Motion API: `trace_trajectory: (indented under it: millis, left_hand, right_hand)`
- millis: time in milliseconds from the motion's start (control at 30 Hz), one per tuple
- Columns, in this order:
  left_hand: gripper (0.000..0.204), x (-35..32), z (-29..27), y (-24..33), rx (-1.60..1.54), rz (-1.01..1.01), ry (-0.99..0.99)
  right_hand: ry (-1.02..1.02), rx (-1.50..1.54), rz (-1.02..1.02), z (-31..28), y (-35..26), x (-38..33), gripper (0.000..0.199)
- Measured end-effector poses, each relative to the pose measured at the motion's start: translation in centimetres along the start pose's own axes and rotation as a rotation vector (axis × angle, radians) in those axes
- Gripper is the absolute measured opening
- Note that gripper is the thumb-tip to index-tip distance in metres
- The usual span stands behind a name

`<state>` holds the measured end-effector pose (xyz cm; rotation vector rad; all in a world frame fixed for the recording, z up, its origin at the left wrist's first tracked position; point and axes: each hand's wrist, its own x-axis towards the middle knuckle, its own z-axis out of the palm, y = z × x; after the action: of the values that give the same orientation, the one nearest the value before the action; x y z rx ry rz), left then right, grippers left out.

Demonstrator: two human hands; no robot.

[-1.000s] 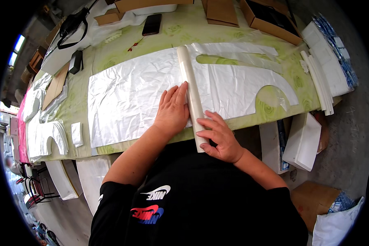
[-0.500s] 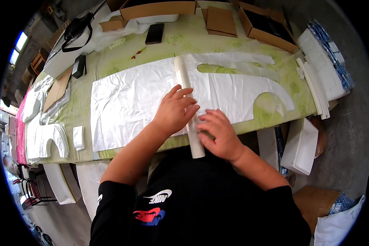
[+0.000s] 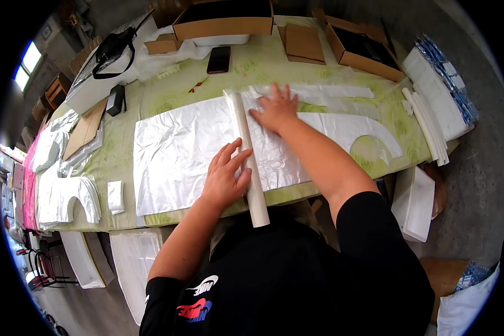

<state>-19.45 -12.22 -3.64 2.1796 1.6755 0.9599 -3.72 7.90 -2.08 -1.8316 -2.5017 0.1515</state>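
A long off-white tube (image 3: 254, 187) lies across a thin white plastic sheet (image 3: 176, 143) spread on the table, its near end sticking out past the table edge. My left hand (image 3: 225, 175) rests against the tube's left side, fingers apart and the fingertips touching it. Beyond it, to the right of the tube, my right hand (image 3: 276, 109) lies flat on the plastic with its fingers spread. Right of the tube the sheet has a rounded cut-out and long strips at its far side. Whether the plastic wraps round the tube, I cannot tell.
Folded white plastic pieces (image 3: 67, 196) and a small white packet (image 3: 115, 197) lie at left. A phone (image 3: 219, 60), a black box (image 3: 115, 100) and cardboard boxes (image 3: 364, 47) stand toward the back. More white tubes (image 3: 425, 126) lie at the right edge, beside stacked blue-and-white packs (image 3: 445, 84).
My right hand has moved from beside the tube's near part to the far part of the sheet. The tube has shifted a little left, with my left hand still at it.
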Motion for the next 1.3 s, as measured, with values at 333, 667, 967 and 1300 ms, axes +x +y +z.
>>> trace_trajectory:
  millis: [333, 667, 967, 1300]
  left_hand:
    - [0.047, -0.8, 0.0, -0.1, -0.082, -0.051, 0.06]
    - [0.046, -0.6, -0.2, -0.1, -0.061, -0.037, 0.08]
    - [0.038, -1.5, 2.3, -3.8, -0.426, -0.107, 0.492]
    - [0.036, 1.9, -3.1, -2.2, -0.338, 0.242, -0.315]
  right_hand:
    - [0.196, -0.011, 0.978, -4.1, 26.6, -4.7, 0.077]
    - [0.08, 0.081, 0.014, -0.9, 8.1, -8.7, 0.069]
    - [0.285, 0.556, -0.793, -0.1, -2.5, -13.1, 0.065]
    - [0.141, 0.901, -0.776, 1.5, -4.5, -17.9, 0.021]
